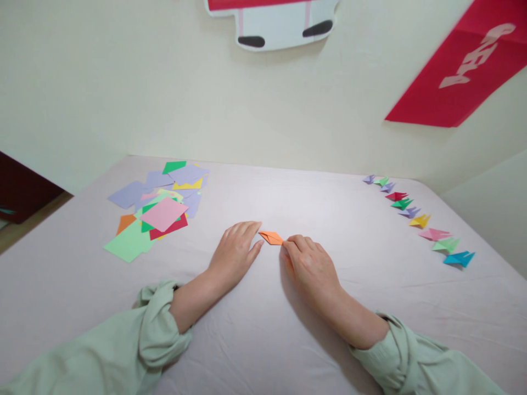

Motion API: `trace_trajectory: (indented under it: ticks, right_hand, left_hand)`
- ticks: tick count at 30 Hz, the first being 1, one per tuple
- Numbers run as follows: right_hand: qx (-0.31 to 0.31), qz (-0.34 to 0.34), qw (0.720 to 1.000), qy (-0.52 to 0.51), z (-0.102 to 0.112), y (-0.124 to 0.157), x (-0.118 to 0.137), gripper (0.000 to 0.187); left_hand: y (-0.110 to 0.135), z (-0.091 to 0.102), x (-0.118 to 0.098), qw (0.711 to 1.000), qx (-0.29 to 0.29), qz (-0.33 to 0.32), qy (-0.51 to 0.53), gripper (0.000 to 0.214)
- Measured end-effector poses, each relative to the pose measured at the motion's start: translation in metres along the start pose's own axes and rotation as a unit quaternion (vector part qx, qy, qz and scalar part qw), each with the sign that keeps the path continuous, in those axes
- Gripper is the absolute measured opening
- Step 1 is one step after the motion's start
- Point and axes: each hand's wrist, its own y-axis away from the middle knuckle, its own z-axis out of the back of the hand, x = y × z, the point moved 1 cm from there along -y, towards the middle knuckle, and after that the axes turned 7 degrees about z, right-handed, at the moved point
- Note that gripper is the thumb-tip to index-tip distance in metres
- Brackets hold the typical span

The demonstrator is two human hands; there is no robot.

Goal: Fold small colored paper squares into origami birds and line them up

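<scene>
A small piece of folded orange paper (271, 237), narrow and diamond-like with pointed ends, is between my two hands at the middle of the table. My right hand (310, 266) pinches its right tip between thumb and fingers. At the other end, my left hand (237, 247) has its thumb and fingers apart, with the fingertips close beside the left point; whether they touch it I cannot tell. The paper's upper face shows a fold line.
Loose coloured paper sheets (163, 214) lie in an overlapping pile on the left. Along the right side runs a row of several small folded paper figures (420, 221). The cloth-covered table (263, 192) meets a pale wall (263, 109) with a red hanging (457, 77).
</scene>
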Motion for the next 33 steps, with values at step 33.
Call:
trace_trajectory:
  ticks: [33]
  right_hand:
    - [-0.128,-0.053,0.885,-0.444,-0.013,-0.012,-0.015,0.009]
  left_hand:
    - [-0.015,0.001,-0.017,0.977,-0.029,-0.108,0.180,0.019]
